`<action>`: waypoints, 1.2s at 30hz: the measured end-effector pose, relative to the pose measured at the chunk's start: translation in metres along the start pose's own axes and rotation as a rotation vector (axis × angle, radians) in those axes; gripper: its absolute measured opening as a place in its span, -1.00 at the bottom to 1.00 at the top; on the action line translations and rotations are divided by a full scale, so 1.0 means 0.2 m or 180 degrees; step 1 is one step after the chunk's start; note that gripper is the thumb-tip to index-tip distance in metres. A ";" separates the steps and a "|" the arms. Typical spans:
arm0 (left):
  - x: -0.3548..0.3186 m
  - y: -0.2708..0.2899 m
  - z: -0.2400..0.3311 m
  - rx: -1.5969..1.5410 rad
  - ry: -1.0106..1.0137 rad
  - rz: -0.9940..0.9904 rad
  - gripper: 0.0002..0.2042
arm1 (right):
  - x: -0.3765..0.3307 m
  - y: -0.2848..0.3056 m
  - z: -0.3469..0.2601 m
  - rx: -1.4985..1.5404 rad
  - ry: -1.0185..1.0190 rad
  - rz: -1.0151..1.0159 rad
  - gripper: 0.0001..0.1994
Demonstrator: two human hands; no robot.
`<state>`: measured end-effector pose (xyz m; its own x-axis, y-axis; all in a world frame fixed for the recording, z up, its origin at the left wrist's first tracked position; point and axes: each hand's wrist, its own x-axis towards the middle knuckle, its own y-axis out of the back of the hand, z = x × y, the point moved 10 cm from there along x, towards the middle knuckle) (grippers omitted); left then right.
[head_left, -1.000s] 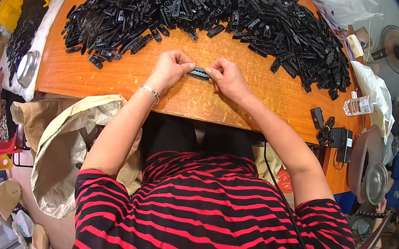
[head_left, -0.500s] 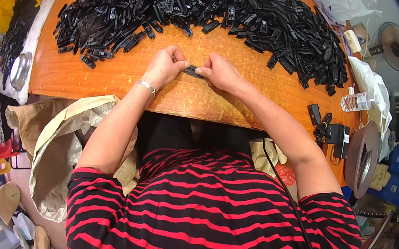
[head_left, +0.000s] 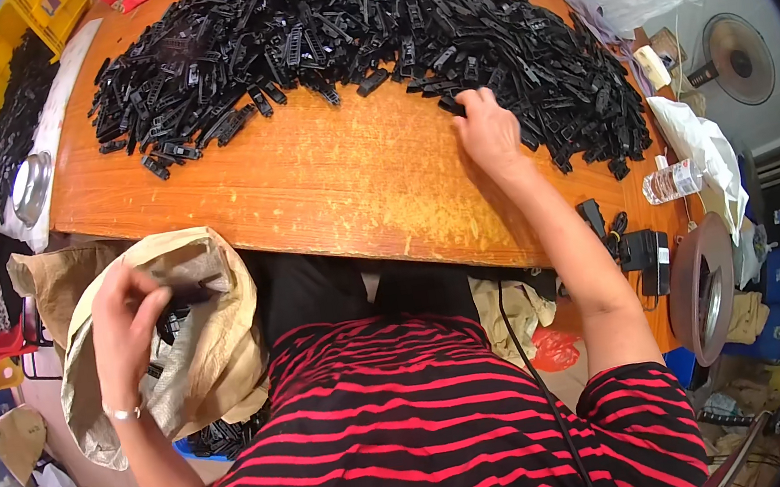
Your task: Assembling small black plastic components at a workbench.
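Right hand [head_left: 493, 134] at near edge of pile [head_left: 314, 37]; part [head_left: 453, 106] just left, grip unclear. Left hand [head_left: 124, 316], parted, over sack [head_left: 232, 353].

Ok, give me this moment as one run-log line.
left hand: open, over beige sack | right hand: at near edge of black parts pile, hold unclear | wooden table: pile arcs across it
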<state>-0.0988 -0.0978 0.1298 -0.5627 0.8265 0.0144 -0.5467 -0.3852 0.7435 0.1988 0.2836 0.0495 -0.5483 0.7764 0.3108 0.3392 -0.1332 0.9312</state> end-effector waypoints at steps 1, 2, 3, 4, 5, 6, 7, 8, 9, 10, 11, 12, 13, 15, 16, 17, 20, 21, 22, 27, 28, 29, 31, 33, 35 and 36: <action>-0.08 0.06 -0.12 0.0262 0.0135 0.0098 -0.86 | 0.02 0.00 0.02 -0.0074 0.0004 -0.0011 -0.70; -0.14 0.09 -0.19 0.0281 0.0165 0.0132 -0.86 | 0.03 -0.01 0.03 -0.0150 0.0005 -0.0030 -0.68; -0.19 0.08 -0.24 0.0867 0.0212 0.0075 -0.87 | 0.04 -0.03 0.04 -0.0128 0.0032 -0.0028 -0.68; -0.21 0.06 -0.28 0.1453 0.0263 0.0003 -0.87 | 0.05 -0.05 0.04 -0.0162 0.0018 -0.0009 -0.67; -0.20 0.03 -0.29 0.1508 0.0244 -0.0014 -0.87 | 0.07 -0.06 0.04 -0.0199 -0.0002 0.0014 -0.66; -0.20 0.00 -0.28 0.1562 0.0218 -0.0032 -0.85 | 0.09 -0.07 0.03 -0.0184 0.0009 0.0015 -0.66; -0.17 -0.04 -0.28 0.1291 0.0332 -0.0151 -0.83 | 0.10 -0.09 0.01 -0.0188 0.0041 -0.0020 -0.66; -0.16 -0.07 -0.26 0.1062 0.0360 -0.0216 -0.83 | 0.12 -0.11 -0.04 -0.0146 0.0117 -0.0057 -0.66; -0.13 -0.08 -0.17 0.0577 0.0304 -0.0250 -0.84 | 0.13 -0.12 -0.08 -0.0101 0.0168 -0.0059 -0.66; -0.07 -0.10 -0.07 0.0077 0.0243 -0.0299 -0.85 | 0.14 -0.12 -0.15 0.0011 0.0338 -0.0054 -0.68; 0.01 -0.12 0.00 -0.0069 -0.0014 -0.0291 -0.86 | 0.14 -0.12 -0.21 0.0117 0.0491 -0.0038 -0.69; 0.10 -0.14 0.08 -0.0196 -0.0272 -0.0280 -0.87 | 0.13 -0.14 -0.22 0.0154 0.0510 -0.0041 -0.69; 0.19 -0.17 0.15 -0.0279 -0.0298 -0.0263 -0.88 | 0.13 -0.17 -0.27 0.0309 0.0758 -0.0089 -0.72; 0.40 -0.24 0.20 0.0075 -0.0590 -0.0137 -0.87 | 0.10 -0.16 -0.39 0.0535 0.1013 -0.0108 -0.81; 0.49 -0.29 0.19 0.0528 -0.0841 -0.0033 -0.86 | 0.09 -0.14 -0.45 0.0568 0.1066 -0.0112 -0.81; 0.58 -0.33 0.16 0.0877 -0.0816 0.0164 -0.84 | 0.08 -0.12 -0.49 0.0689 0.1122 -0.0081 -0.82; 0.80 -0.45 0.06 0.1476 -0.0624 0.0409 -0.77 | 0.05 -0.09 -0.59 0.0832 0.1254 0.0073 -0.84; 0.84 -0.47 0.04 0.1486 -0.0611 0.0427 -0.77 | 0.03 -0.07 -0.64 0.0834 0.1337 0.0120 -0.84; 0.88 -0.51 0.04 0.1527 -0.0607 0.0438 -0.76 | 0.01 -0.04 -0.69 0.0816 0.1387 0.0166 -0.84; 0.95 -0.64 0.01 0.1676 -0.0570 0.0445 -0.74 | -0.15 -0.19 -0.90 0.1401 0.1367 -0.0937 -0.86; 0.95 -0.66 0.01 0.1679 -0.0587 0.0439 -0.74 | -0.17 -0.22 -0.93 0.1378 0.1449 -0.0843 -0.86; 0.95 -0.67 0.00 0.1662 -0.0479 0.0459 -0.75 | -0.19 -0.23 -0.95 0.1356 0.1532 -0.0752 -0.85; 0.93 -0.67 0.00 0.1560 -0.0349 0.0412 -0.73 | -0.21 -0.26 -0.97 0.1217 0.1480 -0.0801 -0.84; 0.92 -0.68 -0.02 0.1422 -0.0234 0.0285 -0.71 | -0.22 -0.26 -0.97 0.1080 0.1425 -0.0873 -0.84; 0.91 -0.68 -0.01 0.1328 -0.0149 0.0147 -0.69 | -0.17 -0.22 -0.95 0.1334 0.1229 -0.0815 -0.76; 0.90 -0.70 -0.01 0.1325 -0.0147 0.0128 -0.69 | -0.16 -0.22 -0.96 0.1334 0.1216 -0.0829 -0.76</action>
<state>-0.1249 0.1043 0.0274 -0.5449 0.8354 0.0719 -0.2223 -0.2266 0.9483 0.0558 0.1461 0.0353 -0.8618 0.4653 0.2018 0.3862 0.3442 0.8558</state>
